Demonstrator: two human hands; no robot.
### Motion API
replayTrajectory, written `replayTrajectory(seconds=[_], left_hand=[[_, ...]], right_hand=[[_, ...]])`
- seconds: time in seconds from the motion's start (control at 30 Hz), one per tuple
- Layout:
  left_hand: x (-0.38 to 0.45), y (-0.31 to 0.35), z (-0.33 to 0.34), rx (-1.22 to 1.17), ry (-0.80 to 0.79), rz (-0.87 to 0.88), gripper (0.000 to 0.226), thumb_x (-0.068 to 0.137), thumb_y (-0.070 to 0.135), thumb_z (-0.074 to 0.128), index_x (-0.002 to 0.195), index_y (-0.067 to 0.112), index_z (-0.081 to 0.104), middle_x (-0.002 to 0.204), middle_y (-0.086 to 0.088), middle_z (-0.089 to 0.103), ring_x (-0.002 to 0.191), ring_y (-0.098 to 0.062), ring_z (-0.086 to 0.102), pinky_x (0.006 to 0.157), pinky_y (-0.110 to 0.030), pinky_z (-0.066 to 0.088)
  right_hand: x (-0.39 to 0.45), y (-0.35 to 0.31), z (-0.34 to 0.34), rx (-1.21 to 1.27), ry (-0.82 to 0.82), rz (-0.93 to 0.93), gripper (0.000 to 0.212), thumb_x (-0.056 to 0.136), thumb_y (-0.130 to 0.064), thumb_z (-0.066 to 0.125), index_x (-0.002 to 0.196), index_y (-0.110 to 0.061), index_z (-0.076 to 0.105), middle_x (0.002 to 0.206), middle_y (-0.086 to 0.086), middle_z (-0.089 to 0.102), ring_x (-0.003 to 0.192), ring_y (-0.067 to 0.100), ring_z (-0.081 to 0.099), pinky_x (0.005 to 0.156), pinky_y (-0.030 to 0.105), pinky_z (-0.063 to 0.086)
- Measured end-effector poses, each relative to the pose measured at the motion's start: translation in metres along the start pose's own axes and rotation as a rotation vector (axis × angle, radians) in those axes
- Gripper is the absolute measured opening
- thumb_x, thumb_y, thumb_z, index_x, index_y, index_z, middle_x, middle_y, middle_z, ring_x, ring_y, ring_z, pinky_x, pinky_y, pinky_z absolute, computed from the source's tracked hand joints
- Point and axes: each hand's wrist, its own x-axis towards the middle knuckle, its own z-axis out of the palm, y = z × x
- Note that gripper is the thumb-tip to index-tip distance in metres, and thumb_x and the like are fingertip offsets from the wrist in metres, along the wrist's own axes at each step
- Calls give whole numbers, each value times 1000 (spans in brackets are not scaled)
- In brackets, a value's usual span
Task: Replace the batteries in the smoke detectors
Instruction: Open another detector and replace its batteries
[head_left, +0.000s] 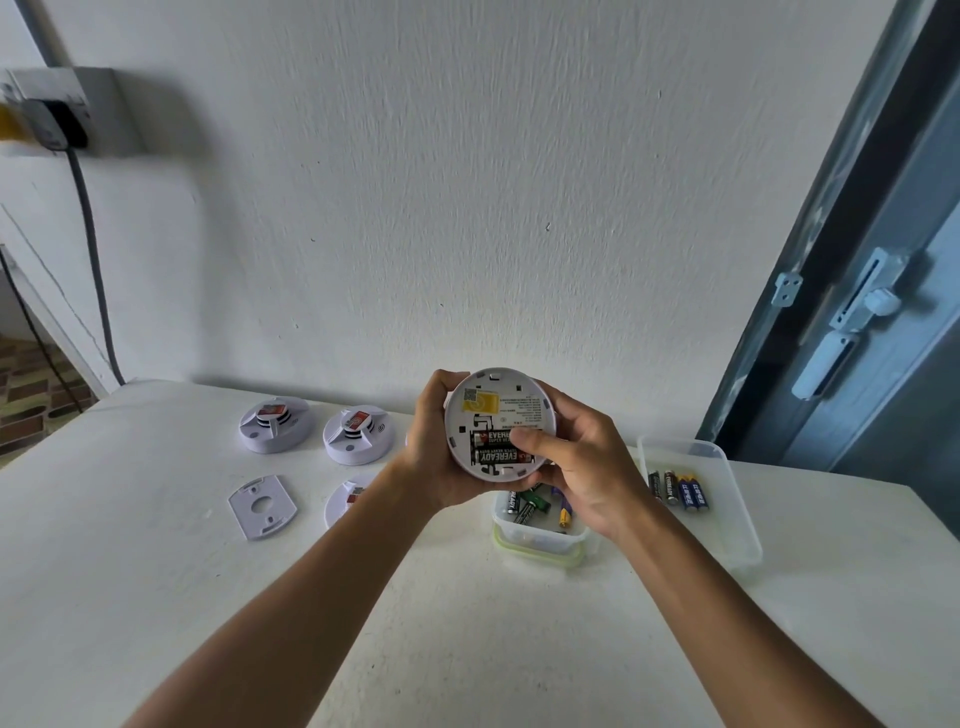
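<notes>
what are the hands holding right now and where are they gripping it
Both hands, left and right, hold one smoke detector by its rim.

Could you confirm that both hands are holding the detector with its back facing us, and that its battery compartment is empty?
Not quite: the compartment is not empty. The head view shows two black batteries seated in the detector, with the right hand's thumb on them. The rest holds: the left hand and right hand both hold it, back facing the camera.
</notes>
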Motion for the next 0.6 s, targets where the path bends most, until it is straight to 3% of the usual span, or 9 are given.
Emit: replayTrajectory(seconds=[0.27, 0.6], left_hand=[[1, -7, 9, -13, -16, -22, 61, 87, 49, 25, 98, 10, 70, 95, -18, 67, 83, -31, 61, 69, -38, 51], [1, -23, 14, -33, -3, -39, 58, 85, 49, 28, 109, 10, 63, 99, -18, 66, 87, -32, 60, 70, -40, 52]], right_hand=[[-7, -5, -9, -3, -8, 0, 47, 78, 8, 69, 116, -20, 67, 111, 20, 67, 88, 35, 69, 48, 31, 52], [-15, 2, -23, 2, -37, 2, 49, 79, 8, 68, 121, -18, 65, 114, 22, 66, 93, 37, 69, 53, 34, 56]])
